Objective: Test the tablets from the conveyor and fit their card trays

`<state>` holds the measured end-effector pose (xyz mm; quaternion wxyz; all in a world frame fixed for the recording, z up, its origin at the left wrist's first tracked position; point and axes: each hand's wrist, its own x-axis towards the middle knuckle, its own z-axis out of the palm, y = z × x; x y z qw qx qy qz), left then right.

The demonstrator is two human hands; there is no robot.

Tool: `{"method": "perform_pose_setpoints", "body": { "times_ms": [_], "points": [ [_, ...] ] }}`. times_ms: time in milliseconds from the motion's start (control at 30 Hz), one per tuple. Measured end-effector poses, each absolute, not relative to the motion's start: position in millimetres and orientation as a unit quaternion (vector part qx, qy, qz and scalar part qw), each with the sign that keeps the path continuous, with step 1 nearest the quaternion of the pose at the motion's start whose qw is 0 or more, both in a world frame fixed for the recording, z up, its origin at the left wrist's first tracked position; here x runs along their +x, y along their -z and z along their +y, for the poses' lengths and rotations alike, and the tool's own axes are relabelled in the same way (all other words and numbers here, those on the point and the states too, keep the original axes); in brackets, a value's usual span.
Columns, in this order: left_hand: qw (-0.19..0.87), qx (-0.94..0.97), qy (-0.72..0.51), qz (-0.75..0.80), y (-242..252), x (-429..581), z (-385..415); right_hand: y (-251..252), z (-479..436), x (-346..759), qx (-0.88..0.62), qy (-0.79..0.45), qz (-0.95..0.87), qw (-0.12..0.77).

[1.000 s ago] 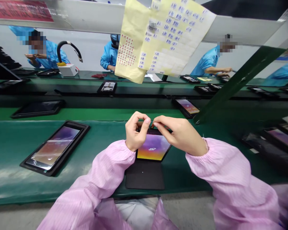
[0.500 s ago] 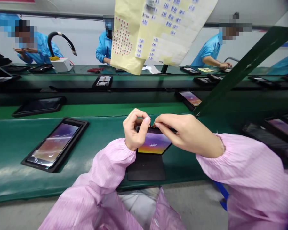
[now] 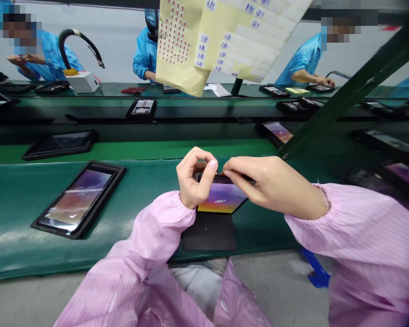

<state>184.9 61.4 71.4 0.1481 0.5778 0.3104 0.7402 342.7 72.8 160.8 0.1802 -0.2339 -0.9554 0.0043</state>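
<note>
Right now, one phone (image 3: 220, 198), left hand (image 3: 193, 179) curled at its top edge; right hand (image 3: 274, 186) pinching one orange piece (image 3: 221, 173)

Lit smartphone (image 3: 219, 199), face up, black tray (image 3: 209, 232)

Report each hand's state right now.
Left hand: closed, curled at the phone's top edge; holding what, cannot tell.
Right hand: closed, pinching a small orange piece.

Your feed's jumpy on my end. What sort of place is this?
Probably a phone assembly line in a factory: lit phones and black trays lie along a green conveyor belt, with co-workers in blue smocks across it.
</note>
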Motion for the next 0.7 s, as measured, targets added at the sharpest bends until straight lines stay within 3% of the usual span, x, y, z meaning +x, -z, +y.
{"method": "perform_pose_setpoints", "body": {
  "times_ms": [467, 700],
  "points": [
    [0.181, 0.561, -0.746, 0.309, -70, 181, 69, -156, 84, 337, -0.265, 0.005, -0.950, 0.164],
    [0.357, 0.515, -0.724, 0.288, -46, 177, 76, -149, 97, 342, -0.280, -0.075, -0.934, 0.207]
  ]
}}
